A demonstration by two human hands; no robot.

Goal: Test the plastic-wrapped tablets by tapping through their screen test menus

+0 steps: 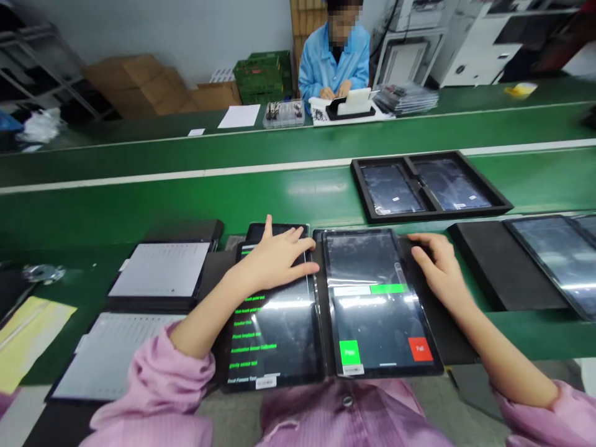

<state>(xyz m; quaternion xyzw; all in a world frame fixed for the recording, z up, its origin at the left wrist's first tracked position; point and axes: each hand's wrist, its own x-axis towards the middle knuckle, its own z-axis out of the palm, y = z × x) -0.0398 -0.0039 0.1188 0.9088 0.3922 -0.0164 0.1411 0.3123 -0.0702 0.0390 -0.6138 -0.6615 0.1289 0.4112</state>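
Two tablets lie side by side in front of me. My left hand is spread over the upper part of the left tablet, whose dark screen lists tests in green text. Its fingertips reach toward the gap between the two tablets. On the right tablet, a green Pass box and a red Fail box show near the lower edge. Beside that tablet's upper right corner is my right hand, thumb and forefinger apart, the other fingers partly hidden. A further dark device shows partly behind the left tablet.
A black foam tray with two screens rests on the green belt. White-screened tablets lie at left, and a dark tablet on black foam at right. Across the belt sits a co-worker in blue, near a parts box.
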